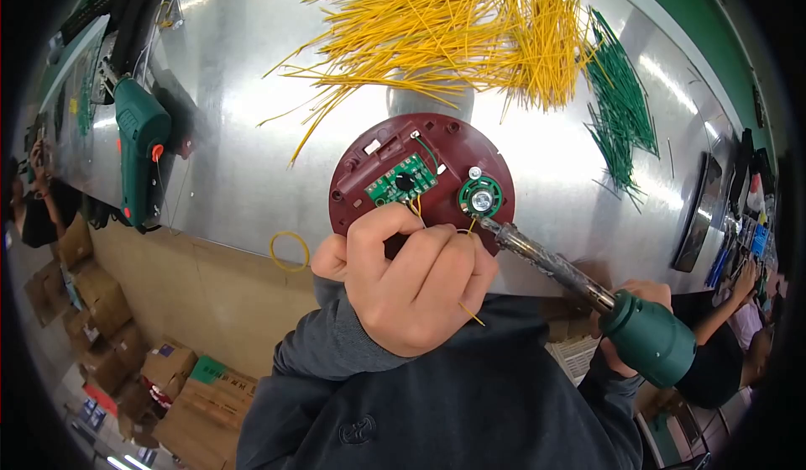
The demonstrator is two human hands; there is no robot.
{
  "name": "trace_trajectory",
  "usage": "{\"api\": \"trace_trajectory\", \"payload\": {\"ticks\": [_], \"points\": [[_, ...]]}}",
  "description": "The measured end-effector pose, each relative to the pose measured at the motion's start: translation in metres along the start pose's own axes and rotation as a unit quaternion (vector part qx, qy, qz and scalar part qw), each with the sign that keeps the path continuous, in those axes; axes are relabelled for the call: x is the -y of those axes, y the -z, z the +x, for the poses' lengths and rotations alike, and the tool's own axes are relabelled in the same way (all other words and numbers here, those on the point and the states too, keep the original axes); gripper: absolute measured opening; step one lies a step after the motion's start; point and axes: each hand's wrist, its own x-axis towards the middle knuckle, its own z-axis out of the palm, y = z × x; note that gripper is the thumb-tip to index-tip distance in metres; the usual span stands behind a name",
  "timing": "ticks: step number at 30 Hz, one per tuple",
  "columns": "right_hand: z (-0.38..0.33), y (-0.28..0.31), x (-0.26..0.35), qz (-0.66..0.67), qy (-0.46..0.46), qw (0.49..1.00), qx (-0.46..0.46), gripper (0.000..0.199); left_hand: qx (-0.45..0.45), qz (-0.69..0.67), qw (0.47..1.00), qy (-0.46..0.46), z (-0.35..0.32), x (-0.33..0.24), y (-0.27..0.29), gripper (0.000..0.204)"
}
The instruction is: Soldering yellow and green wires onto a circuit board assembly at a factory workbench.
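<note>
A round maroon plastic housing (357,155) lies at the table's near edge, its inside facing up. It carries a green circuit board (390,183) and a small round speaker (481,200). My left hand (411,281) is closed over the housing's near rim, pinching a yellow wire (472,314) whose tail sticks out below the fingers. Another end of yellow wire rises by the speaker. My right hand (642,292), partly hidden by the handle, grips a soldering iron (554,267) with a dark green handle. Its tip meets the speaker's near edge, next to the wire.
Beyond the housing lies a large heap of yellow wires (453,25), with a bundle of green wires (621,100) to its right. A green glue gun (141,142) rests at left. One yellow wire loop (290,252) overhangs the near edge. Cardboard boxes (206,403) stand below left; other people work at both sides.
</note>
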Motion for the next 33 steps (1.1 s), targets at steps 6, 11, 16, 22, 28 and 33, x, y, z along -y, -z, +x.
{"api": "trace_trajectory", "payload": {"ticks": [6, 11, 16, 22, 28, 33], "points": [[-0.023, 0.022, -0.027, 0.003, 0.055, 0.998, 0.011, 0.041, -0.005, -0.003, 1.0, -0.004, 0.0, 0.0, -0.001, 0.022], [-0.032, 0.03, -0.029, -0.143, 0.01, 0.988, -0.062, 0.044, 0.037, 0.003, 0.999, 0.017, -0.001, -0.003, 0.006, 0.023], [-0.02, 0.017, -0.019, -0.08, 0.054, 0.995, -0.033, 0.044, 0.039, 0.004, 0.999, 0.017, 0.0, -0.004, 0.006, 0.023], [-0.016, 0.024, -0.03, -0.053, 0.106, 0.992, 0.036, 0.043, -0.005, -0.005, 1.0, 0.004, 0.0, -0.001, -0.001, 0.022], [-0.018, 0.018, -0.026, 0.01, 0.069, 0.998, 0.002, 0.04, -0.001, -0.006, 1.0, 0.001, 0.0, -0.001, -0.001, 0.023], [-0.006, 0.01, -0.012, 0.032, 0.061, 0.998, 0.012, 0.039, -0.004, -0.007, 1.0, -0.001, 0.001, -0.003, 0.0, 0.023]]}}
